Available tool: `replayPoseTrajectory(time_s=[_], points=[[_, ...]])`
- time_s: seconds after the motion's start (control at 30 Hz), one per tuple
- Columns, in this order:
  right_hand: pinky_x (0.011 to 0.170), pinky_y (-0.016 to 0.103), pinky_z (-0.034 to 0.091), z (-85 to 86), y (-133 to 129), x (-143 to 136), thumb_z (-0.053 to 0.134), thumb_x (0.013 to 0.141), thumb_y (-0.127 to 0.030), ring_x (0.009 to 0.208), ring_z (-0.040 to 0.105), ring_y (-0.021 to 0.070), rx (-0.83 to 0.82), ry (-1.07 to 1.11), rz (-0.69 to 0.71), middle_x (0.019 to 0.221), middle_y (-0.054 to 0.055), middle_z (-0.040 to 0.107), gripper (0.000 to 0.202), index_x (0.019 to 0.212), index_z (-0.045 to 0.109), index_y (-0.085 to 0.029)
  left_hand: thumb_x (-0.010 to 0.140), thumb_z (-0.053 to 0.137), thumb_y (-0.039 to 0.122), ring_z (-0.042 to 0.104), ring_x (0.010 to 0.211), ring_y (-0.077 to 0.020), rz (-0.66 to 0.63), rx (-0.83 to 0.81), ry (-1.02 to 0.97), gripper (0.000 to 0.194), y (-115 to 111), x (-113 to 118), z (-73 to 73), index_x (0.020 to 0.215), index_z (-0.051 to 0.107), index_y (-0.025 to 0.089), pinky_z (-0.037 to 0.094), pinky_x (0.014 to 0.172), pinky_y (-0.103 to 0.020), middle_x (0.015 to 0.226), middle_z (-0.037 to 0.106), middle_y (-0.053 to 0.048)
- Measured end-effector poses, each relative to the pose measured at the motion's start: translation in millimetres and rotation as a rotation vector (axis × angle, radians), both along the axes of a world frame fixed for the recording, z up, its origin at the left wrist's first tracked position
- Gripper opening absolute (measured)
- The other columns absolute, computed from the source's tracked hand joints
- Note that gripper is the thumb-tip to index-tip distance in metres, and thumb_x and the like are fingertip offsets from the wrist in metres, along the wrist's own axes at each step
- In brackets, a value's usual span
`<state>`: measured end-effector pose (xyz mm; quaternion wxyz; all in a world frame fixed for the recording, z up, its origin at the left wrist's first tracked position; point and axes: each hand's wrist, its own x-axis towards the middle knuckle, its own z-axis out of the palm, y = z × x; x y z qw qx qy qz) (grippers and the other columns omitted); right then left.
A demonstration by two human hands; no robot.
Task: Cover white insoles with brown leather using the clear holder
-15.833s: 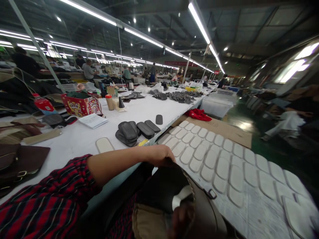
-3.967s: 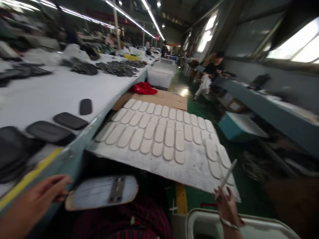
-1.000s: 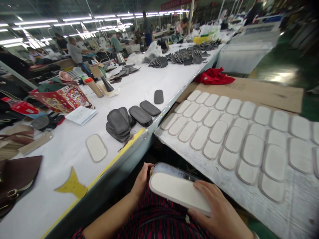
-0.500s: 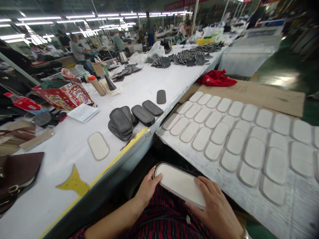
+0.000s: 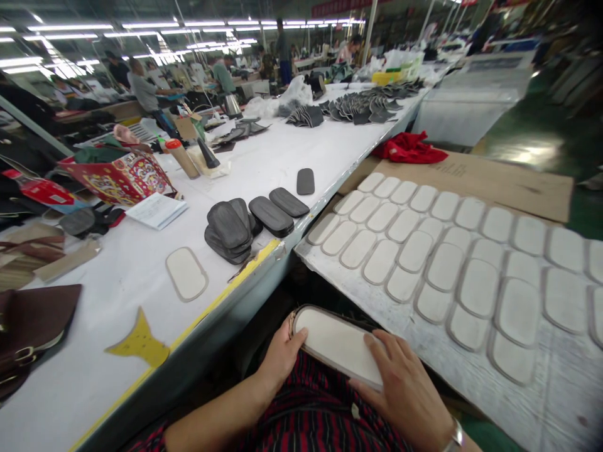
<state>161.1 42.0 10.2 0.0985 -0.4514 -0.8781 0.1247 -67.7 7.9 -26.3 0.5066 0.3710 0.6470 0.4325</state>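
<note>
A long oval piece [image 5: 336, 344], with a white face and a dark rim, lies over my lap between my two hands. At its left end my left hand [image 5: 282, 355] is closed, thumb on the white face and fingers beneath the edge. My right hand [image 5: 400, 383] grips the other end, its fingers over the top and its thumb along the near side. A brownish, rough edge shows under the piece by my left fingers; what it is I cannot make out. Most of the underside is hidden.
Rows of white oval pieces [image 5: 445, 267] cover a board [image 5: 560, 389] at my right, some overlapping. On the white table [image 5: 117, 263] at my left are stacked dark oval pieces [image 5: 230, 226], one white oval [image 5: 186, 274], a yellow scrap [image 5: 141, 342] and a brown bag [image 5: 42, 326].
My right hand has shifted slightly left along the oval piece. My left hand keeps its hold, and the piece stays nearly in place.
</note>
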Motion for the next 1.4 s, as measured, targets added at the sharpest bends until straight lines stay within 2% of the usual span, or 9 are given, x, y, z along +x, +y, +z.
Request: replayPoseTrajectory(time_s=[0.2,0.3,0.4,0.63,0.8,0.97,1.07,1.2,1.4], points=[[0.081,0.046,0.043,8.2,0,-6,0.057,0.07,-0.052,0.101,0.046,0.0323,-0.014,-0.047,-0.024,0.112,0.014,0.05,0.056,0.113,0.049,-0.018,0.08,0.051,0.041,0.031,0.124,-0.025,-0.163,0.326,0.734,0.061,-6,-14,6.7,0.133,0.027,0.021,0.024,0.103,-0.043,0.135,0.036,-0.01],[0.083,0.047,0.041,14.6,-1,-11,0.062,0.066,-0.047,0.102,0.045,0.0322,-0.065,-0.041,-0.053,0.11,0.014,0.051,0.053,0.11,0.052,-0.018,0.079,0.05,0.048,0.039,0.116,-0.0262,-0.588,0.602,0.915,0.06,-3,-3,16.4,0.13,0.033,0.021,0.03,0.098,-0.042,0.124,0.047,-0.011],[0.088,0.05,0.037,18.1,2,-8,0.068,0.061,-0.042,0.104,0.043,0.0323,-0.172,0.059,-0.098,0.111,0.014,0.05,0.054,0.107,0.053,-0.017,0.076,0.046,0.058,0.049,0.1,-0.0263,-0.953,0.629,0.968,0.065,1,15,23.2,0.126,0.04,0.018,0.037,0.086,-0.041,0.109,0.056,-0.011],[0.093,0.044,0.037,22.7,-1,29,0.047,0.083,-0.043,0.129,0.023,0.0243,-0.73,1.071,-0.356,0.143,0.005,0.018,0.055,0.132,0.024,-0.033,0.07,0.041,0.068,0.042,0.1,-0.0298,-1.032,0.559,1.177,0.077,1,40,22.2,0.135,0.024,0.03,0.032,0.08,-0.043,0.117,0.048,-0.011],[0.085,0.043,0.046,16.8,-11,45,0.048,0.083,-0.042,0.13,0.018,0.0244,-0.792,1.414,-0.638,0.142,0.002,0.02,0.042,0.123,0.037,-0.034,0.062,0.064,0.056,0.042,0.091,-0.0302,-1.063,0.422,1.327,0.08,7,59,30.0,0.131,0.025,0.042,0.034,0.07,-0.042,0.107,0.049,-0.01],[0.082,0.038,0.05,8.9,-20,75,0.054,0.08,-0.039,0.116,0.041,0.0233,-0.564,1.422,-0.822,0.123,0.004,0.044,0.029,0.106,0.05,-0.027,0.066,0.062,0.055,0.04,0.093,-0.0295,-1.116,0.339,1.356,0.075,12,65,39.4,0.131,0.027,0.042,0.035,0.071,-0.04,0.11,0.047,-0.009],[0.07,0.035,0.054,-3.3,-25,83,0.056,0.077,-0.041,0.09,0.057,0.0192,-0.723,1.255,-0.88,0.098,0.004,0.054,0.027,0.094,0.052,-0.021,0.065,0.061,0.057,0.04,0.094,-0.03,-1.157,0.35,1.352,0.075,10,64,43.2,0.13,0.029,0.04,0.035,0.072,-0.042,0.109,0.047,-0.009],[0.052,0.027,0.052,-25.3,-29,74,0.056,0.074,-0.043,0.06,0.057,0.012,-0.875,1.098,-0.902,0.068,-0.002,0.053,0.026,0.077,0.049,-0.018,0.061,0.062,0.06,0.039,0.093,-0.0299,-1.208,0.367,1.344,0.079,8,62,47.4,0.13,0.028,0.04,0.034,0.073,-0.043,0.109,0.047,-0.009],[0.043,0.023,0.046,-55.1,-32,59,0.054,0.075,-0.045,0.043,0.052,0.0095,-1.233,1.284,-0.765,0.052,-0.005,0.05,0.03,0.065,0.046,-0.018,0.058,0.064,0.06,0.039,0.093,-0.0303,-1.27,0.348,1.357,0.085,11,65,50.0,0.131,0.027,0.039,0.035,0.073,-0.043,0.108,0.046,-0.009]])
